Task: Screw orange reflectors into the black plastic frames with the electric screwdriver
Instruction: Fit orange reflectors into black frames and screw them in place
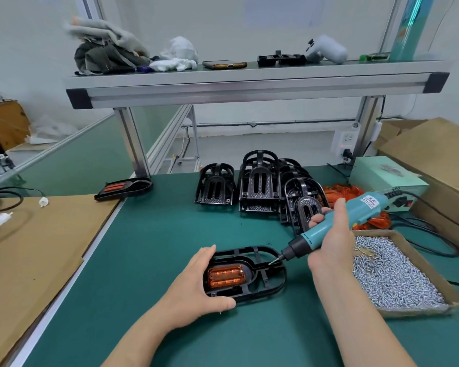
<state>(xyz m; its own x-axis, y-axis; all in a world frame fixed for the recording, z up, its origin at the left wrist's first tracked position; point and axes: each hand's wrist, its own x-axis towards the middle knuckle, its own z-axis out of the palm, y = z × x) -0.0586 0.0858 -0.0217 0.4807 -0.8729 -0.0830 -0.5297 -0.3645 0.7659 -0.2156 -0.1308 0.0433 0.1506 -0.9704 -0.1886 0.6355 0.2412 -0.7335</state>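
Observation:
A black plastic frame (265, 284) lies flat on the green mat with an orange reflector (225, 276) seated in its left end. My left hand (196, 284) grips the frame's left end, thumb at the near edge and fingers over the far edge. My right hand (329, 239) grips the teal electric screwdriver (337, 226), which slants down to the left. Its bit (274, 260) touches the frame just right of the reflector. A screw at the tip is too small to make out.
Several empty black frames (260, 184) stand stacked behind. Loose orange reflectors (339, 193) lie right of them. A cardboard tray of screws (392, 274) sits right of my right hand. One assembled frame (125, 188) rests at the left, and cardboard (32, 250) covers the table's left side.

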